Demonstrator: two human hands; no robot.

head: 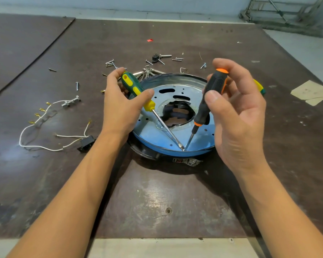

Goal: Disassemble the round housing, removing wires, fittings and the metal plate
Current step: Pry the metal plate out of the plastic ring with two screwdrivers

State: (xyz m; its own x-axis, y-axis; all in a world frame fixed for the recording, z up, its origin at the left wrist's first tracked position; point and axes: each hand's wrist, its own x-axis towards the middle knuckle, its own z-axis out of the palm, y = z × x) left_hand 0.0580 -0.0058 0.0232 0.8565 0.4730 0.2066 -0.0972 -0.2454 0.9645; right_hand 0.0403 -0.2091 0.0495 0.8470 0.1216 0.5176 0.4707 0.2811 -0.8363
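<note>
The round housing [186,161] lies on the brown table, with a shiny metal plate [151,135] inside it that has a ragged hole in its middle. My left hand [121,103] grips a green-and-yellow screwdriver [136,90]. My right hand [237,112] grips a black-and-orange screwdriver [211,97]. Both blades slant down and meet at the plate's near edge, against the housing's inner rim. Removed white wires with brass terminals [45,116] and a black socket [86,143] lie to the left of the housing.
Loose screws and small metal fittings [157,59] are scattered behind the housing. Another yellow-and-green handle [259,87] shows behind my right hand. Taped paper [309,92] sits at the right. A metal frame [280,10] stands on the floor beyond the table's far edge.
</note>
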